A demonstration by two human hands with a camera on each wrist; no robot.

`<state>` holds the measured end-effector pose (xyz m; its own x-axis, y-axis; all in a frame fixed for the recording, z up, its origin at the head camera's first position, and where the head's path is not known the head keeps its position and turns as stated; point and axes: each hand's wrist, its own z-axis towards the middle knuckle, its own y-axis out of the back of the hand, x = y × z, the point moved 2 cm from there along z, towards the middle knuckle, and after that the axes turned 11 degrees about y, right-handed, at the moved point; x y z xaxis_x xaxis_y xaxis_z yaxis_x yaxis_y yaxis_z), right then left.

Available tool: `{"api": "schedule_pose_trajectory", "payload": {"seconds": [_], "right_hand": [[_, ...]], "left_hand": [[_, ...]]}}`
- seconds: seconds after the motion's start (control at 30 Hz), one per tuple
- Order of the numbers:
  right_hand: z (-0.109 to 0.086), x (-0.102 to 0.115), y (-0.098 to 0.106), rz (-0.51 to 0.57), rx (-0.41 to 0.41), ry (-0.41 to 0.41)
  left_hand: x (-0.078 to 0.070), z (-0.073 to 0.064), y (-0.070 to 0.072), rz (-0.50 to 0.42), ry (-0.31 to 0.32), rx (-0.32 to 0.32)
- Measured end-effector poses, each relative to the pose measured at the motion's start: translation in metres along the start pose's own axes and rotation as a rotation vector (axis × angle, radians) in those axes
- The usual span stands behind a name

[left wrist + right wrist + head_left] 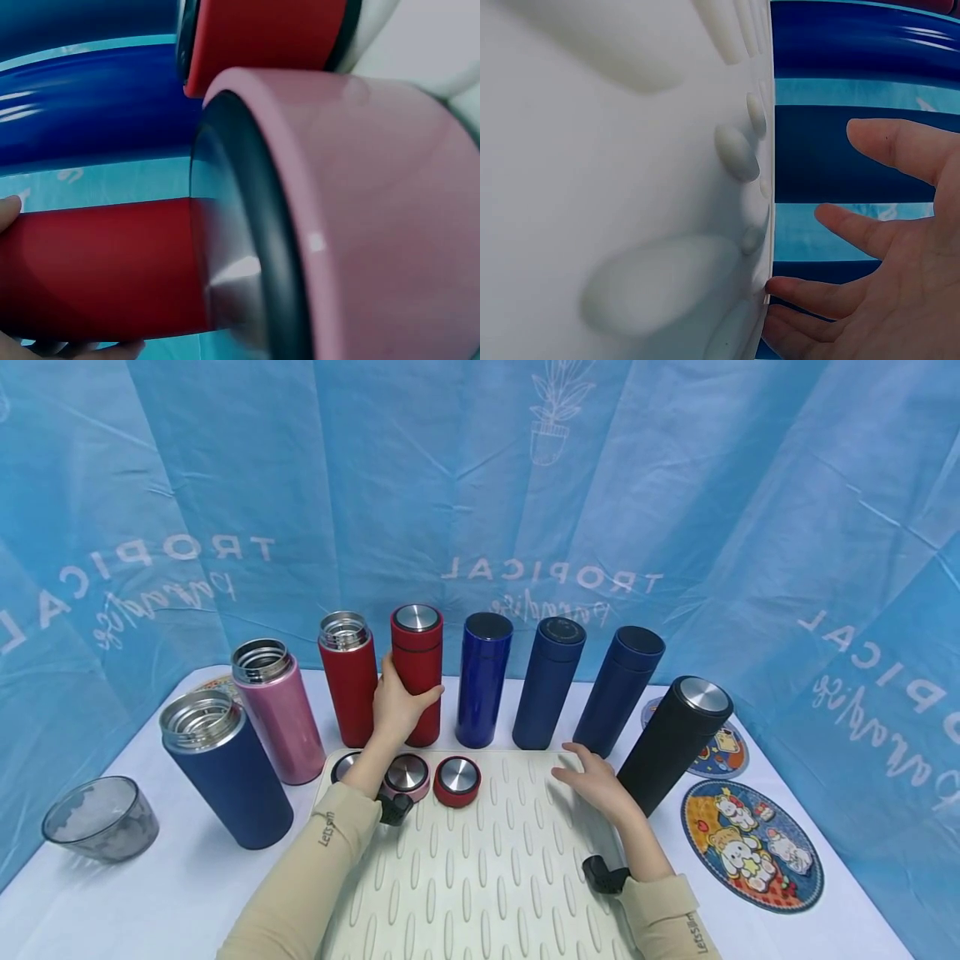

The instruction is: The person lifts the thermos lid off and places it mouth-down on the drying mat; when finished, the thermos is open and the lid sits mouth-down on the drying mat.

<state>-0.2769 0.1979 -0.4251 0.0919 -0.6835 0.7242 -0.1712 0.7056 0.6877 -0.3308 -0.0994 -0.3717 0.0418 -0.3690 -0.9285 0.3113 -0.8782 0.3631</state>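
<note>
My left hand (400, 700) grips a red thermos (417, 652) that stands upright with its steel-topped lid on; thumb and fingers show on either side of it in the left wrist view. Just left of that hand is an uncapped red thermos (351, 693). Below the left wrist lie a pink lid (407, 775), a red lid (457, 781) and a partly hidden dark-rimmed lid (344, 766). My right hand (596, 781) holds nothing, fingers spread above the white mat's far right corner, near a navy thermos (613, 702) and a black thermos (663, 752).
Uncapped pink (285, 722) and wide navy (232, 785) flasks stand left, beside a grey glass bowl (105, 822). A glossy blue thermos (482, 685) and another navy thermos (546, 693) stand behind the white ridged mat (480, 893). Round cartoon coasters (753, 847) lie right.
</note>
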Motion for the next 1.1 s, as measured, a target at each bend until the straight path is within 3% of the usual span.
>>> {"api": "schedule_pose_trajectory", "payload": {"seconds": [0.2, 0.4, 0.57, 0.77, 1.1], "right_hand": [[0.000, 0.001, -0.001, 0.002, -0.001, 0.002], [0.000, 0.000, -0.001, 0.007, -0.001, 0.004], [-0.001, 0.001, 0.000, 0.016, 0.004, 0.008], [-0.002, 0.002, 0.004, 0.009, 0.015, 0.021], [-0.001, 0.000, 0.002, 0.000, 0.009, 0.016]], "left_hand": [[0.003, -0.001, 0.001, 0.036, -0.005, -0.021], [-0.002, -0.008, 0.007, 0.049, -0.099, -0.059], [-0.014, -0.021, 0.018, 0.027, -0.190, -0.118], [-0.021, -0.039, 0.030, -0.017, -0.289, -0.143], [-0.021, -0.069, 0.054, 0.102, -0.400, -0.176]]}}
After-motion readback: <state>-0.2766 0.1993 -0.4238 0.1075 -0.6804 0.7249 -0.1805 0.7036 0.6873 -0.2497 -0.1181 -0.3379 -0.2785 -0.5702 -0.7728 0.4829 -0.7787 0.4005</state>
